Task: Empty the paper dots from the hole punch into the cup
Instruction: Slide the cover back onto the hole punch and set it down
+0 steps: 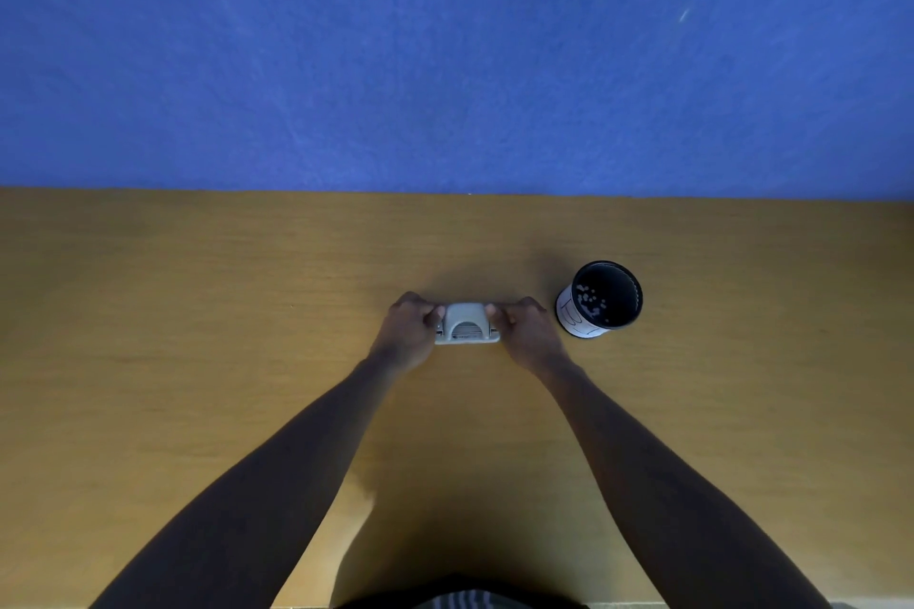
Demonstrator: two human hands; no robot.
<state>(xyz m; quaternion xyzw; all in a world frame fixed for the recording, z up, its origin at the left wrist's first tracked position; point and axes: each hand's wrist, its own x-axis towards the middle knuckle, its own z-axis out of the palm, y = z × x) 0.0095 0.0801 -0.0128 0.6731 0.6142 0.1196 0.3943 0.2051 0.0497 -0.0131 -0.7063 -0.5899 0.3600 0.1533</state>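
Observation:
A small grey hole punch [467, 323] rests upright on the wooden table [198, 336], in the middle of the view. My left hand [408, 330] grips its left end and my right hand [525, 326] grips its right end, thumbs on top. To the right stands a paper cup [600, 299], white outside and black inside, a short gap from my right hand. Several white paper dots [591, 302] lie on the cup's dark bottom.
A blue wall [445, 54] rises straight behind the table's far edge. Bare wooden surface stretches to the left and right of the hands and in front of them. The near table edge runs along the bottom of the view.

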